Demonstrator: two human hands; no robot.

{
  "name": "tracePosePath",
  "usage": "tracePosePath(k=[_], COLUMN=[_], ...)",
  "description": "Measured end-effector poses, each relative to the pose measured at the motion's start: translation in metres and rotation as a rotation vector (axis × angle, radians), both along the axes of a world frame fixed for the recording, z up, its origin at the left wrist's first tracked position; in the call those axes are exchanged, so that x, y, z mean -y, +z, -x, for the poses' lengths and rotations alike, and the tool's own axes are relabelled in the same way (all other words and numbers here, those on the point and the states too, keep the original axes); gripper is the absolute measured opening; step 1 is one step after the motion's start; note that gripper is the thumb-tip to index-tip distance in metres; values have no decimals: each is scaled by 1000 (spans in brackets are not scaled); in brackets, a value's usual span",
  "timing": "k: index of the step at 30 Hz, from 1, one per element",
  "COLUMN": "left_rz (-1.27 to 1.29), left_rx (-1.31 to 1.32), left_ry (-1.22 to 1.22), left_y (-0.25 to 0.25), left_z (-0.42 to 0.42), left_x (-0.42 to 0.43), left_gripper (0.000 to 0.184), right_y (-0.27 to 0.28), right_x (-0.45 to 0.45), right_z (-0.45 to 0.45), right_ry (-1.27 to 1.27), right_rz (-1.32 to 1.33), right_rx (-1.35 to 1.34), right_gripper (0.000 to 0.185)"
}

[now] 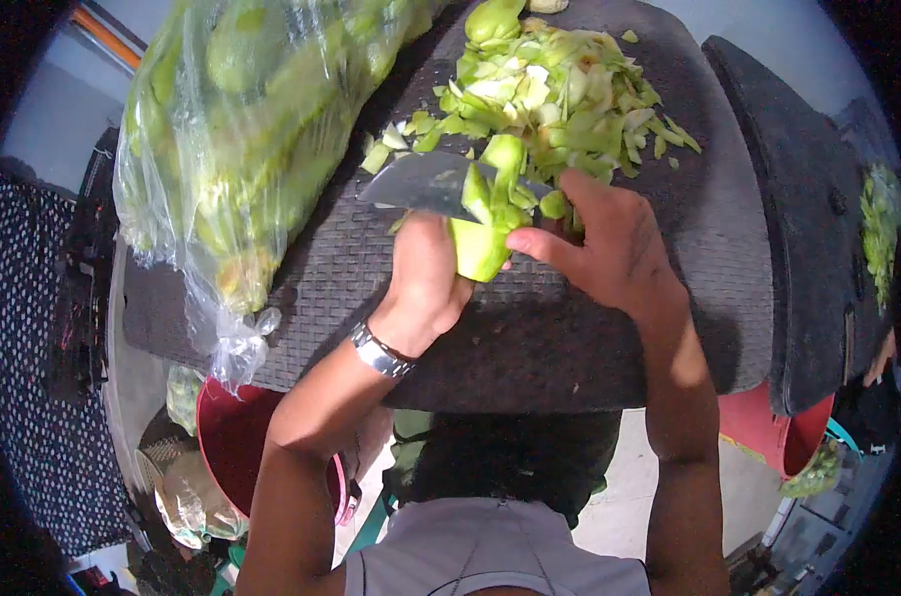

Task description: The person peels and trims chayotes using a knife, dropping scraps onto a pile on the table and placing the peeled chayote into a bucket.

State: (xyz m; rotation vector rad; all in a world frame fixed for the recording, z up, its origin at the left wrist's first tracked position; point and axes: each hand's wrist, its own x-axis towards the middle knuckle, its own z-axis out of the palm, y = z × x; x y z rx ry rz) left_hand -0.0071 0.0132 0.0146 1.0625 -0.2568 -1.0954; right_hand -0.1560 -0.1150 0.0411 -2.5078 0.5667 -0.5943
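Note:
My left hand [425, 273], with a metal watch on its wrist, is closed round a pale green peeled vegetable [479, 250] over the dark woven table [351, 268]. My right hand [609, 238] grips a wide-bladed knife [415, 184], its fingers wrapped round the handle end and its thumb near the vegetable. The blade lies across the top of the vegetable, pointing left. Green slices [477, 194] rest against the blade. Just beyond both hands lies a heap of green and whitish peelings [569, 94].
A large clear plastic bag of green vegetables [262, 119] lies at the table's left. Below the table's edge stand a red tub [234, 437] at the left and another red container [778, 432] at the right. A dark panel [803, 228] borders the table's right side.

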Motion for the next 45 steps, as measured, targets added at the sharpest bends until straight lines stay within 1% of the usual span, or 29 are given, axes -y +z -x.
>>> tracePosePath(k=[3, 6, 9, 12, 14, 16, 17, 19, 20, 22, 23, 25, 27, 28, 29, 30, 31, 42, 45], left_rz=[-27, -29, -33, -26, 8, 21, 14, -33, -21, -5, 36, 122, 153, 168, 138, 118, 108, 133, 160], left_rx=[-21, -85, -90, -65, -91, -106, -109, -106, -114, -135, -144, -157, -239, -281, -246, -217, -196, -29, 63], left_ry=[9, -37, -39, -133, -150, -152, -137, -105, -102, -95, -74, -32, -45, -52, -62, -69, -66, 7, 15], left_y=[6, 3, 2, 7, 5, 6, 6, 9, 9, 4, -1, -11, -11, -10, -10, -12, -13, -20, -21], left_z=[0, -4, -5, -8, -12, -12, -12, -11, -11, -11, -11, -13, -12, -12, -12, -12, -12, -6, -7], left_x=[3, 4, 7, 8, 7, 9, 9, 10, 10, 10, 9, 8, 8, 8, 11, 13, 15, 13, 4], left_gripper=[42, 41, 42, 43, 45, 45, 46, 48, 47, 47, 46, 45, 43, 42, 39, 39, 39, 42, 43], right_y=[-10, -5, -2, -10, -35, -50, -57, -42, -29, -13, -13, -10, -5, -8, -13, -17, -18, -22, -25], right_x=[14, 18, 17, 25, 53, 65, 66, 54, 45, 24, 13, -8, -26, -31, -35, -36, -37, -37, -38], right_z=[2, 7, 7, 6, 31, 41, 43, 31, 19, 3, 2, -2, -7, -8, -10, -10, -10, -11, -11], right_ry=[-54, -69, -73, -206, -171, -160, -163, -213, -255, -174, -58, 62, 72, 101, 130, 158, 168, 157, 130], right_rz=[60, 93, 41, -20, 596, 820, 734, 333, 23, -202, -122, -66, -112, -89, -63, -36, 28, 109, 140], right_rx=[53, -14, -45, -76, -153, -148, -102, -108, -158, -133, -59, -5, -50, -11, 28, 68, 26, 36, 34], right_gripper=[66, 52, 52, 70, 56, 41, 35, 33, 34, 30, 34, 46, 51, 53, 56, 58, 62, 65, 65])
